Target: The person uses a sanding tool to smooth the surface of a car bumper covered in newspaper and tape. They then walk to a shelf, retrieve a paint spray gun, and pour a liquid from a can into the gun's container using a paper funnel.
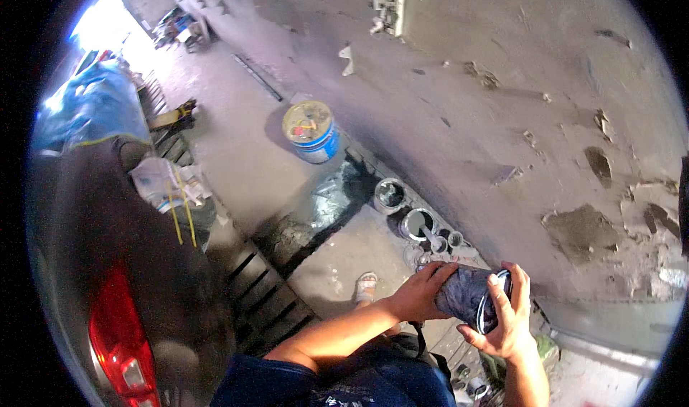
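Note:
Between my two hands a dark, stained paint can (466, 292) lies tipped on its side in the air. My left hand (425, 292) is wrapped round its base end. At the other end, with the pale rim, my right hand (507, 312) grips with the thumb below and the fingers over the edge. What is inside the can does not show from here. Beyond my hands, along the wall foot, stand an open can (390, 194) and another open can of grey stuff (414, 227), with a pale scoop-like tool (435, 242) leaning in it.
A blue bucket (318, 147) with small items on its lid stands farther off by the wall (502, 120). To my left is a dark vehicle with a red tail light (123, 335). A slatted floor grate (262, 292) runs beside it. Several small cups line the wall foot.

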`<action>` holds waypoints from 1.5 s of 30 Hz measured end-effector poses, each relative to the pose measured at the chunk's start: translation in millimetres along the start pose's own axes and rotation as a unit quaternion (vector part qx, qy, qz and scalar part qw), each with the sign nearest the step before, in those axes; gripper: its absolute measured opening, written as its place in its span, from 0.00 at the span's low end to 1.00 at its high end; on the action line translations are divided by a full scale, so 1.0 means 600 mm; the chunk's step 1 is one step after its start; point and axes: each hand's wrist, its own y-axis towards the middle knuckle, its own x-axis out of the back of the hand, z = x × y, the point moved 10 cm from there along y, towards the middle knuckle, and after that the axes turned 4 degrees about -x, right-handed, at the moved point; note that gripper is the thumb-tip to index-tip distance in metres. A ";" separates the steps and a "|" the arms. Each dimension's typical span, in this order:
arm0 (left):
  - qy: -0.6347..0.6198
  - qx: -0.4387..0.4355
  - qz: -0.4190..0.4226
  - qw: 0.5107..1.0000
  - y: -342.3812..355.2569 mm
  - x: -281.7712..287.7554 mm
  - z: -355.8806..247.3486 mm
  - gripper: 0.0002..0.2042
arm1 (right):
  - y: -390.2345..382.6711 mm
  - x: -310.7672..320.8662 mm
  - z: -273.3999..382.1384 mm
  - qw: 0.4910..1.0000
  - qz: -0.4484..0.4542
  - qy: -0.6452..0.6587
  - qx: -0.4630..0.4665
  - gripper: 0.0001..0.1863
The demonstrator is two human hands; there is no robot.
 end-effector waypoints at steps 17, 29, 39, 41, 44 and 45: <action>-0.054 -0.025 0.077 0.995 -0.023 0.090 0.064 0.51 | -0.059 0.089 -0.038 0.990 -0.063 0.124 -0.009 0.47; 0.172 -0.007 0.012 0.985 -0.063 0.129 0.131 0.59 | -0.345 -0.349 -0.178 0.721 0.017 0.559 -0.409 0.42; 0.143 0.197 -0.029 0.969 -0.071 0.074 0.329 0.51 | -0.517 -0.538 -0.207 0.572 0.089 0.604 -0.549 0.38; 0.171 0.222 0.026 0.959 -0.065 0.035 0.408 0.52 | -0.591 -0.584 -0.226 0.555 0.071 0.583 -0.589 0.37; 0.265 0.317 0.098 0.905 -0.064 -0.024 0.519 0.50 | -0.675 -0.632 -0.230 0.495 0.020 0.587 -0.640 0.36; 0.253 0.331 0.116 0.902 -0.062 -0.050 0.560 0.49 | -0.682 -0.634 -0.225 0.457 0.005 0.601 -0.656 0.35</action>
